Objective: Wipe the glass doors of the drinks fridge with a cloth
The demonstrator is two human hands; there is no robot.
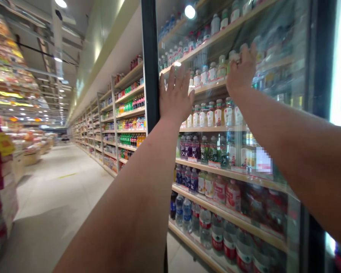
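My left hand [174,94] lies with its fingers spread against a glass door [208,41], close beside the door's dark upright frame [151,60]. Higher and farther right, my right hand [243,70] is raised at the same glass with fingers partly bent and apart, and nothing shows in it. Whether its palm presses flat cannot be made out. Behind the glass stand rows of bottles, among them pale-labelled bottles [210,115] near the hands, pink-labelled bottles [233,195] lower down, and large clear bottles with red labels [217,233] on the bottom shelf.
To the left, open shelves of coloured drink bottles [129,117] run far along the wall. A pale tiled floor [71,182] forms the aisle. Stacked packaged goods [2,170] stand at the far left. A bright vertical light strip [339,68] is at the right.
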